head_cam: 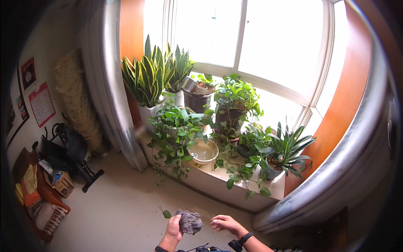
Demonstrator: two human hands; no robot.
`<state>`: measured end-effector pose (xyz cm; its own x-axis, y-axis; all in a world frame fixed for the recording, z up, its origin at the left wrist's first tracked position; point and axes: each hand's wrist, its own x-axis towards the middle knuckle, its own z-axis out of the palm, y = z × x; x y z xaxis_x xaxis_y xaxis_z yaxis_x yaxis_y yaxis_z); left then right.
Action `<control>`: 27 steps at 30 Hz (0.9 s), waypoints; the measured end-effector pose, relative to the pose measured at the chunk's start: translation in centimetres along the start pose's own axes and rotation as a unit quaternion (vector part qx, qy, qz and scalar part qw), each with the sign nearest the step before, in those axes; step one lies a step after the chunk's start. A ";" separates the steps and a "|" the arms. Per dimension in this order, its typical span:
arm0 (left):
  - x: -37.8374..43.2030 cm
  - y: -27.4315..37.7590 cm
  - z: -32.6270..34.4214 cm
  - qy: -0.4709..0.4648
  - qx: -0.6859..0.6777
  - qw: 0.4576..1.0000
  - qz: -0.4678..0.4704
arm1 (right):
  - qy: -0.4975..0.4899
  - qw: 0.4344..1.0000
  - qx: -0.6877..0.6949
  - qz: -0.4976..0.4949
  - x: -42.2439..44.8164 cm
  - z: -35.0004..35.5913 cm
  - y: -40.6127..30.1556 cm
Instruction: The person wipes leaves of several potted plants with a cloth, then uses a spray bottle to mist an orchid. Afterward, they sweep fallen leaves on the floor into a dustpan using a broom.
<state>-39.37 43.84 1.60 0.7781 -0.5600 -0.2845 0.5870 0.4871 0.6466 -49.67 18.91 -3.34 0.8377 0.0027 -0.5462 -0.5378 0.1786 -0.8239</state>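
Note:
A crumpled grey cloth (pixel 190 222) is held in my left hand (pixel 174 227), low in the view above the floor. Just to its right, my right hand (pixel 227 224) is apart from the cloth, fingers slightly bent and holding nothing. Beyond both hands is a window ledge (pixel 217 173) crowded with potted plants. Near the ledge's front edge sits a cream bowl (pixel 203 151) with what looks like water in it. Trailing pothos (pixel 176 126) hangs over the edge to the left of the bowl.
Variegated snake plants (pixel 151 75) stand at the back left. A taller potted pothos (pixel 234 94) and a strap-leaved plant (pixel 283 154) are further right. One fallen leaf (pixel 167 214) lies on the floor. Curtains (pixel 126 135) flank the ledge. Exercise equipment (pixel 69 148) and a cardboard box (pixel 64 184) stand left.

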 end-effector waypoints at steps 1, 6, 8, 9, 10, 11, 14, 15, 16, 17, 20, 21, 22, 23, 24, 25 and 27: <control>0.4 -0.6 -0.4 0.005 0.009 1.000 0.011 | -0.040 0.999 -0.015 -0.006 0.1 1.0 -0.5; 2.6 -4.9 -0.6 -0.027 0.200 0.979 0.014 | -0.118 0.989 0.018 -0.091 3.1 6.1 0.4; 3.0 -5.6 -2.0 -0.033 0.312 0.949 0.019 | -0.143 0.976 0.048 -0.156 5.1 7.6 1.2; 2.8 -5.7 -2.0 -0.045 0.324 0.945 0.013 | -0.155 0.975 0.057 -0.148 4.1 7.6 0.5; 2.5 -5.4 -1.7 -0.049 0.279 0.959 -0.021 | -0.147 0.978 0.083 -0.121 3.5 7.6 0.7; 2.4 -4.8 -1.5 -0.051 0.235 0.970 -0.046 | -0.145 0.979 0.106 -0.099 3.4 7.8 0.7; 1.3 -4.7 -1.7 -0.011 0.176 0.982 -0.072 | -0.101 0.988 0.032 -0.113 2.8 8.6 -0.3; 1.0 -4.9 -1.6 0.001 0.155 0.985 -0.070 | -0.078 0.991 0.042 -0.102 2.4 8.9 -0.3; 1.1 -5.0 -1.8 -0.010 0.170 0.984 -0.050 | -0.060 0.991 0.052 -0.112 3.2 8.9 1.0; 1.2 -4.8 -1.8 -0.014 0.168 0.983 -0.068 | -0.041 0.990 0.063 -0.121 4.0 8.9 2.2; 1.3 -5.1 -2.3 -0.013 0.189 0.979 -0.076 | -0.028 0.991 0.044 -0.121 4.4 8.5 2.5; 1.3 -5.1 -2.2 -0.011 0.170 0.981 -0.095 | -0.027 0.991 0.052 -0.118 4.3 8.2 2.4; 1.2 -5.0 -2.0 0.005 0.157 0.982 -0.104 | -0.007 0.992 0.037 -0.120 4.2 8.0 2.1; 1.1 -4.9 -1.8 0.020 0.144 0.983 -0.113 | 0.005 0.988 0.064 -0.138 4.3 7.5 2.0; 1.1 -4.5 -1.7 0.020 0.137 0.984 -0.116 | 0.018 0.985 0.099 -0.142 3.8 7.1 1.0; 0.9 -3.3 -1.0 0.010 0.163 0.979 -0.125 | 0.029 0.980 0.134 -0.147 3.3 6.8 0.0; 1.0 -2.8 -1.1 -0.014 0.157 0.979 -0.129 | 0.040 0.985 0.108 -0.128 3.1 5.1 -0.1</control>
<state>-40.01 42.58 -1.28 0.6030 -0.6583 -0.4506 0.6626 0.0988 0.7424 -46.51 23.94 -4.16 0.9287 -0.1455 -0.3411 -0.2691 0.3686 -0.8898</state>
